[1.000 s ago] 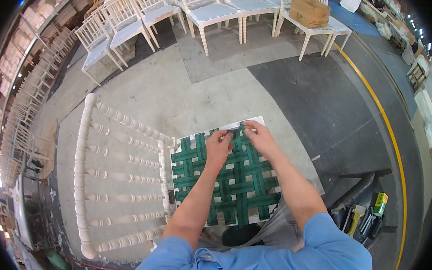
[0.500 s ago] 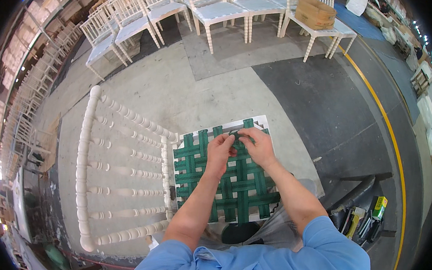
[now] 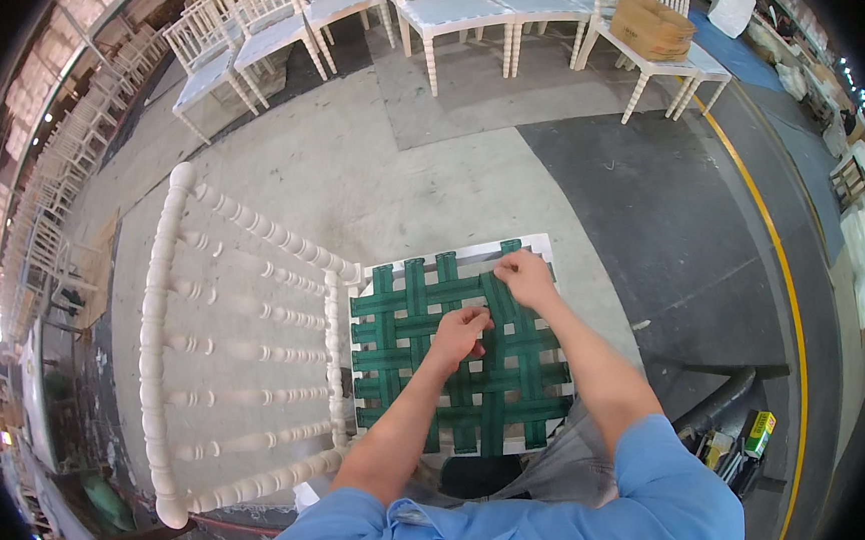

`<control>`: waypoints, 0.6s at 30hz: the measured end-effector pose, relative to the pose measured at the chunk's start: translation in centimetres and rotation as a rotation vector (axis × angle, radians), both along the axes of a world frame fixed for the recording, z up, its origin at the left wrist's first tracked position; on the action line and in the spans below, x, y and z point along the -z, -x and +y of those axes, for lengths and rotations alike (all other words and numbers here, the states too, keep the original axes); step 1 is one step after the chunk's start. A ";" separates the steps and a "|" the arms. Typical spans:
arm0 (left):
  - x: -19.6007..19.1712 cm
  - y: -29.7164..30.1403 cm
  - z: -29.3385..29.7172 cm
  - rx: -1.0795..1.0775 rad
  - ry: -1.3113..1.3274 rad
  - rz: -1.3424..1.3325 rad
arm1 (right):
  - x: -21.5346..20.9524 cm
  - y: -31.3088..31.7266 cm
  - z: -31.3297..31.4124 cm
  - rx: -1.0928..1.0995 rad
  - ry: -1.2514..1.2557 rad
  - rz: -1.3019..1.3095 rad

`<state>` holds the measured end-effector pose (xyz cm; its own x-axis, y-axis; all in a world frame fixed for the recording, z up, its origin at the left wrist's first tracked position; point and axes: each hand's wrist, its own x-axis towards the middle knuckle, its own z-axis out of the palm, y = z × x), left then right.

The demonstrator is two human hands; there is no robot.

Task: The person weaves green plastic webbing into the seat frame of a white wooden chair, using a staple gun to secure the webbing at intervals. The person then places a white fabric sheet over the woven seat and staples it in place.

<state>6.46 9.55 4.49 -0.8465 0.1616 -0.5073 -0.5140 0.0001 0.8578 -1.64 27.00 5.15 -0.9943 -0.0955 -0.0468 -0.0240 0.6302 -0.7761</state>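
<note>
A white chair (image 3: 158, 351) with turned spindles stands before me, its back to my left. Green webbing straps (image 3: 483, 414) are woven in a lattice over its seat frame (image 3: 474, 248). My right hand (image 3: 527, 280) is closed in a pinch on the end of one green strap near the far seat edge. My left hand (image 3: 460, 338) is closed, fingers curled against the webbing at mid-seat, near where that strap passes through the weave. Its fingertips seem to pinch the strap, partly hidden by the hand.
Rows of white chairs (image 3: 460, 13) line the far side, one with a cardboard box (image 3: 652, 27) on it. At my right, a dark tray (image 3: 731, 446) holds tools and a green-and-yellow box (image 3: 760, 433). A yellow line (image 3: 782, 264) runs along the floor.
Both hands were together at the far seat edge. The left hand has come nearer to me over the webbing, while the right has shifted slightly right. The strap end now lies between them.
</note>
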 end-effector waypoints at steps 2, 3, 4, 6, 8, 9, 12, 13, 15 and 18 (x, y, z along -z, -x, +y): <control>0.5 0.8 1.0 -0.061 0.111 0.045 | 1.4 3.0 0.3 0.048 -0.073 -0.073; 1.1 1.3 0.9 -0.111 0.245 0.175 | 1.8 4.2 -0.3 0.058 -0.101 -0.110; 1.6 2.1 1.0 -0.156 0.375 0.308 | 2.1 5.3 -0.5 0.062 -0.122 -0.086; 2.1 3.0 0.8 -0.212 0.585 0.439 | 3.1 6.1 -1.9 0.115 -0.174 -0.075; 2.7 4.4 0.8 -0.180 0.718 0.613 | 3.7 6.4 -2.8 0.157 -0.206 -0.057; 3.0 4.9 0.7 -0.163 0.784 0.701 | 3.9 6.4 -3.2 0.167 -0.210 -0.047; 4.4 6.6 0.8 -0.147 0.902 0.968 | 4.0 6.0 -4.2 0.175 -0.191 -0.010; 4.9 6.7 0.7 -0.097 0.963 0.957 | 4.0 5.9 -4.7 0.172 -0.179 0.002; 5.4 7.2 1.4 0.012 1.060 0.946 | 4.3 5.8 -4.3 0.186 -0.181 0.016; 6.1 7.2 1.3 0.113 1.128 0.882 | 4.3 5.8 -4.7 0.196 -0.194 0.026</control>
<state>-0.74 10.87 -1.61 -0.9563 0.1204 0.2664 0.2243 0.8865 0.4047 -7.49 22.34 0.89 -0.9941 0.1069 -0.0200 0.0948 0.7619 -0.6408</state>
